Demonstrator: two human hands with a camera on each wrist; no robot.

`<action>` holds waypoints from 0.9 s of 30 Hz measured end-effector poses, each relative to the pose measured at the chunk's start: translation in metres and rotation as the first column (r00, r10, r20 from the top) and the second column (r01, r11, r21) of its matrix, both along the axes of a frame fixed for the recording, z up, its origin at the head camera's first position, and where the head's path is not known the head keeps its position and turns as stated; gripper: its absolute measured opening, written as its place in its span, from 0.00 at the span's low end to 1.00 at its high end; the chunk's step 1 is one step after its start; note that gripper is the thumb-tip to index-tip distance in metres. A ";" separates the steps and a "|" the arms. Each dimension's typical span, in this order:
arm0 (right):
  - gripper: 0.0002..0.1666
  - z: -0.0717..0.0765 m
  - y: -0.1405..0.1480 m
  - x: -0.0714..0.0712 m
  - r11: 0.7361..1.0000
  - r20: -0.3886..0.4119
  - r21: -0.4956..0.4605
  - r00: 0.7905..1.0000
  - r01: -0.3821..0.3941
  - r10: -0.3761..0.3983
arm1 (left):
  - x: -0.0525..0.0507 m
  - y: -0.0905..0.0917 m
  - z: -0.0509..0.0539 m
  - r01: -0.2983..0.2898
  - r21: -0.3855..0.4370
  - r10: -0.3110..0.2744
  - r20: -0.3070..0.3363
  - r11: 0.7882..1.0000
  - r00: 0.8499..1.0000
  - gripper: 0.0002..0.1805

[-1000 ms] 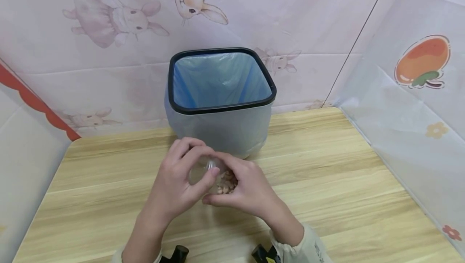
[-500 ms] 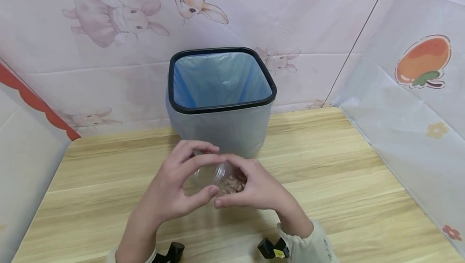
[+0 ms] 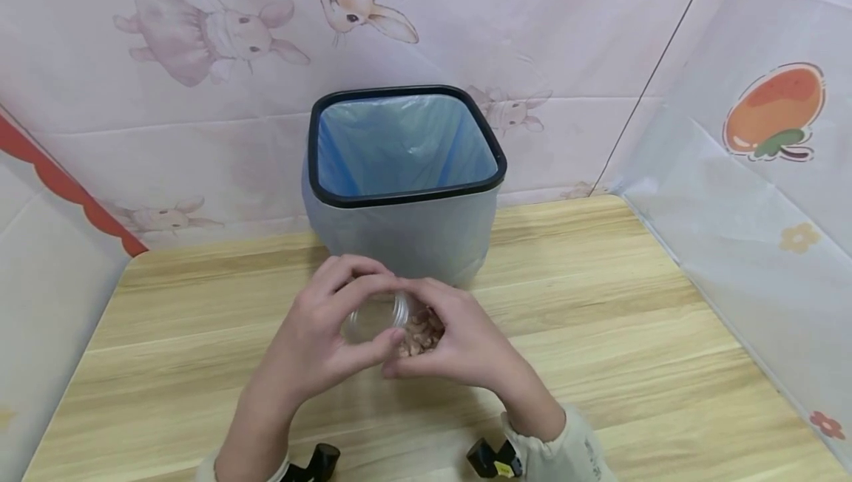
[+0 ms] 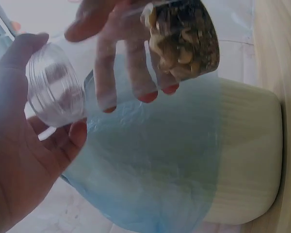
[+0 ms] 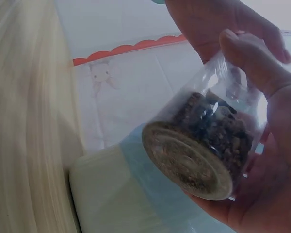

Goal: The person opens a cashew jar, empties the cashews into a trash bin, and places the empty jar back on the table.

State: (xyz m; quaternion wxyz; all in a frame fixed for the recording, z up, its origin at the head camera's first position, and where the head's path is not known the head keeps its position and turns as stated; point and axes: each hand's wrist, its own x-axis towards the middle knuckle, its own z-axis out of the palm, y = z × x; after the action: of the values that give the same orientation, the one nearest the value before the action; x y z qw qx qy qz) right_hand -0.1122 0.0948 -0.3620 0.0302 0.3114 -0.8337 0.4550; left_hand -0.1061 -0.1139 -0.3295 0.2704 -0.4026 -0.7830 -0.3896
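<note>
My left hand (image 3: 319, 341) holds a clear, ribbed plastic lid (image 4: 56, 87) between thumb and fingers. My right hand (image 3: 466, 334) grips a clear jar (image 5: 218, 87), its fingers wrapped round the wall. Brown and tan pieces (image 4: 184, 43), looking like nuts or shells, lie in the lower part of the jar, which is tilted with its base away from the left hand. Lid and jar are close together; in the left wrist view the jar's mouth end is partly hidden, so I cannot tell whether they touch.
Behind the hands, a bin (image 3: 399, 238) with a black rim and a blue liner stands on the wooden table (image 3: 632, 334), near the rabbit-patterned back wall (image 3: 233, 97). A side wall (image 3: 752, 231) borders the table at right.
Both hands shifted slightly right, then back left. My left fingers loosened round the lid and drew in again. More of the clear lid shows than a second ago; the bin has not moved.
</note>
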 end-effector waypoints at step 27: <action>0.35 0.002 0.013 -0.006 0.883 0.094 -0.186 0.886 -0.432 0.454 | 0.009 0.010 0.014 0.279 0.078 -0.264 -0.163 0.957 0.951 0.18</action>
State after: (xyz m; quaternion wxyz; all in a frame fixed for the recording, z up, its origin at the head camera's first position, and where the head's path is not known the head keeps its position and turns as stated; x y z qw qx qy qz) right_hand -0.1182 0.1078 -0.3597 -0.1063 0.4589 -0.7013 0.5351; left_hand -0.0974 -0.1040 -0.3152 0.2925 -0.5208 -0.6770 -0.4301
